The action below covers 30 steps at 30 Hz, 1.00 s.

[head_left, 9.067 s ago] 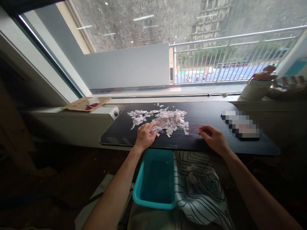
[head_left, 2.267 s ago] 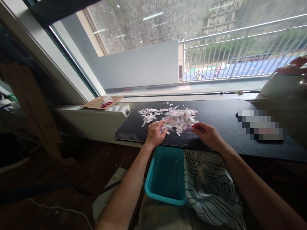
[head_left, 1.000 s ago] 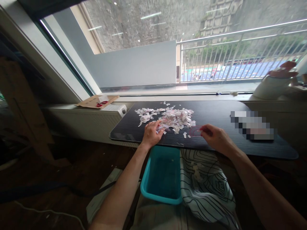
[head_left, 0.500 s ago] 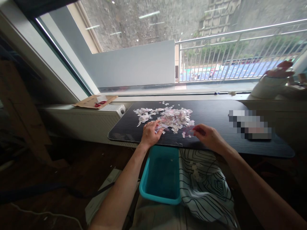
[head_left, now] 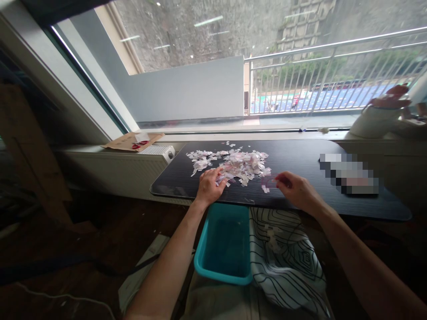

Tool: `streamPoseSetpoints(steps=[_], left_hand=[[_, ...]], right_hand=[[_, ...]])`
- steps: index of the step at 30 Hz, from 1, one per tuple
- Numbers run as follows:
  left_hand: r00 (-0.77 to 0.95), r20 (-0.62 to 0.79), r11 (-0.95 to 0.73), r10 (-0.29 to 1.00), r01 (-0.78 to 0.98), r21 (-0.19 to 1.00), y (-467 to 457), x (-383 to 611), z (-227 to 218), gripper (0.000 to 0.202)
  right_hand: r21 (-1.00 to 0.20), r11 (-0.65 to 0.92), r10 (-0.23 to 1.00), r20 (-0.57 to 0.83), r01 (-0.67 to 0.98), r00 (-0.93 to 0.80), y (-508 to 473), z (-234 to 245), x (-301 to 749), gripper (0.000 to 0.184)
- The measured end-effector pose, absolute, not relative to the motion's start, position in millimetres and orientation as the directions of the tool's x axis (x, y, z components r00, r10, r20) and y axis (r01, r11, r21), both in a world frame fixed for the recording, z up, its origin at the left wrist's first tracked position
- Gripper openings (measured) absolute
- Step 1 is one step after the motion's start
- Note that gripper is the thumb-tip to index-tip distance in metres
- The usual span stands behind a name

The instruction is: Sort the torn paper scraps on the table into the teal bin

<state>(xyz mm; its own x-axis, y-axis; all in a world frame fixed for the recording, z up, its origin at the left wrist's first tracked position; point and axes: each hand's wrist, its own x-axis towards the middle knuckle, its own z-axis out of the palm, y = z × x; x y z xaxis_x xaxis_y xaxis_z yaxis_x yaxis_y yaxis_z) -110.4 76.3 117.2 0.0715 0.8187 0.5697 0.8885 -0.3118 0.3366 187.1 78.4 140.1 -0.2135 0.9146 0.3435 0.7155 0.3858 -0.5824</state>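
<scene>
A loose heap of small pale pink and white paper scraps [head_left: 245, 163] lies on the dark tabletop [head_left: 293, 155]. My left hand [head_left: 211, 186] rests at the heap's near left edge, fingers extended and touching scraps, with nothing gripped. To the right of the heap, my right hand [head_left: 293, 189] pinches a thin, see-through pinkish piece [head_left: 266, 181] just above the table. A white scrap shows at the lower end of this piece; its exact kind is hard to make out. The right fingertips are partly hidden behind the hand.
Below the table edge sits a teal plastic tub [head_left: 223, 280] on the lap, beside a black-lined white cloth [head_left: 287, 275] with some scraps on it. Red-handled scissors [head_left: 140, 144] lie on brown paper [head_left: 116, 141] at left. A blurred-out object [head_left: 350, 175] lies at right.
My right hand has moved slightly to the right, drawing the see-through pinkish piece away from the heap. My left hand has stayed in place.
</scene>
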Motion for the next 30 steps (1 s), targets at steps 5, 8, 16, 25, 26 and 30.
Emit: streamPoseSetpoints(steps=[5,8,16,25,26,30], left_hand=[[0.074,0.564,-0.312,0.822,0.887,0.339,76.7,-110.1,117.6,0.035],[0.073,0.565,-0.311,0.822,0.889,0.337,76.2,-110.0,118.5,0.035],[0.075,0.554,-0.304,0.829,0.892,0.335,77.4,-110.7,118.1,0.036],[0.081,0.563,-0.31,0.823,0.893,0.325,76.3,-109.8,119.6,0.035],[0.081,0.561,-0.31,0.824,0.893,0.325,76.5,-109.9,119.4,0.035],[0.08,0.555,-0.307,0.828,0.893,0.328,77.4,-110.0,119.3,0.035]], right_hand=[[-0.617,0.369,0.921,0.343,0.695,-0.184,72.6,136.5,205.7,0.016],[-0.636,0.382,0.914,0.367,0.67,-0.172,75.3,132.3,206.4,0.019],[-0.712,0.398,0.915,0.349,0.578,-0.2,60.1,122.8,225.1,0.022],[-0.739,0.37,0.924,0.355,0.563,-0.141,54.3,117.6,229.2,0.024],[-0.737,0.38,0.922,0.347,0.559,-0.17,51.1,118.9,229.4,0.024],[-0.734,0.4,0.915,0.36,0.549,-0.185,47.0,122.7,227.3,0.025]])
